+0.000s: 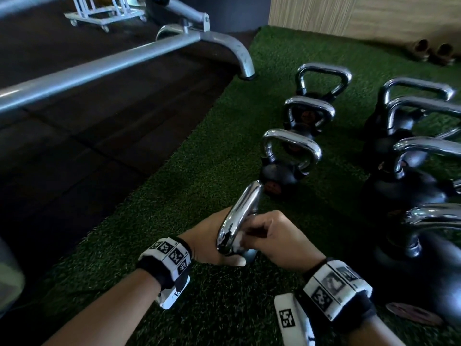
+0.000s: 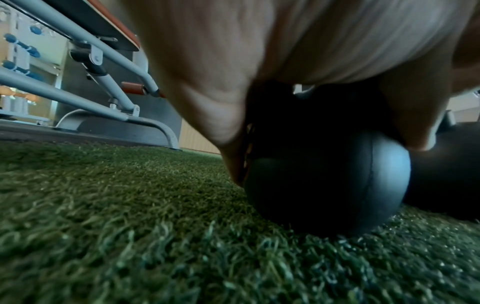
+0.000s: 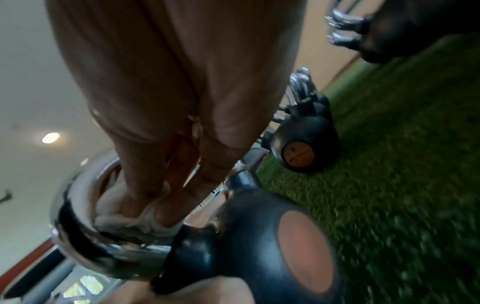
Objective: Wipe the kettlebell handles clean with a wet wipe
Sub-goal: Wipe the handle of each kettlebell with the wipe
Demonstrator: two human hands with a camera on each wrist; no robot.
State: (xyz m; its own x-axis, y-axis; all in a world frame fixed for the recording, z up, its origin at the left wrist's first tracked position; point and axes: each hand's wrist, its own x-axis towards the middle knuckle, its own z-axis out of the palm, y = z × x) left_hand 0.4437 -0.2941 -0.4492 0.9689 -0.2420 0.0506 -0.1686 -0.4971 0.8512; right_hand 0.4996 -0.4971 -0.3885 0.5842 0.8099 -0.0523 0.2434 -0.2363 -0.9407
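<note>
The nearest kettlebell sits on green turf; in the head view its chrome handle (image 1: 240, 216) points away from me, end on. My left hand (image 1: 205, 237) grips the kettlebell from the left. In the left wrist view that hand (image 2: 233, 72) lies over the black ball (image 2: 324, 185). My right hand (image 1: 274, 239) pinches a white wet wipe (image 1: 240, 239) against the near end of the handle. The right wrist view shows fingertips (image 3: 135, 203) pressing the bunched wipe (image 3: 116, 220) into the inside curve of the chrome handle (image 3: 75, 230), just above the black body (image 3: 259, 246) with its orange disc.
Several more black kettlebells with chrome handles stand on the turf (image 1: 199, 171) in two rows, one straight ahead (image 1: 291, 156) and one to the right (image 1: 419, 171). A grey bench frame (image 1: 124, 63) stands on dark rubber flooring at the left. A wooden wall (image 1: 361, 16) runs along the back.
</note>
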